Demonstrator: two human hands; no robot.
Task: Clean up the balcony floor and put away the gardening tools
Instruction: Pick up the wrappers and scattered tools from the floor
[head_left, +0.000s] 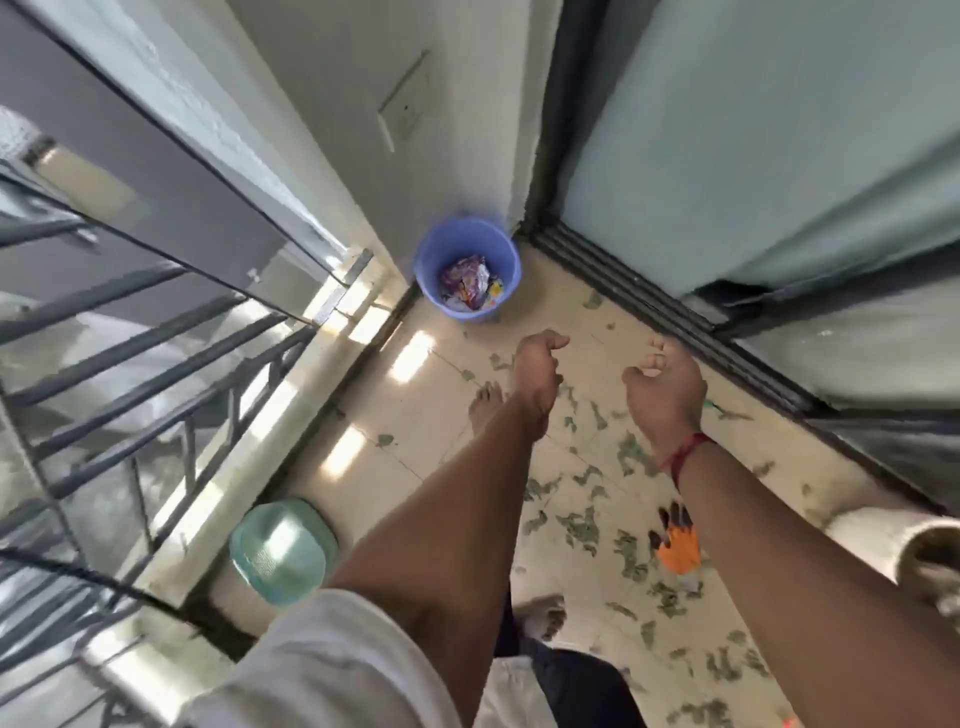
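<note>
While both bare arms reach forward above the cream tiled balcony floor, neither hand holds anything; the left hand hangs with its fingers loosely curled, and the right hand, with a red thread band at its wrist, has its fingers loosely bent as well, thumb apart from them. Beyond the hands, in the corner where the white wall meets the dark sliding-door track, stands a round lavender-blue plastic bin; crumpled coloured wrappers lie at its bottom. Torn green leaf scraps are scattered over the tiles, thickest beneath the right forearm; an orange-and-black gardening glove lies among them, partly hidden by that arm. Near the dark metal railing on the left rests a pale teal plastic container, just beside the left arm's white sleeve; a white round pot sits at the right edge; bare feet show on the floor.
</note>
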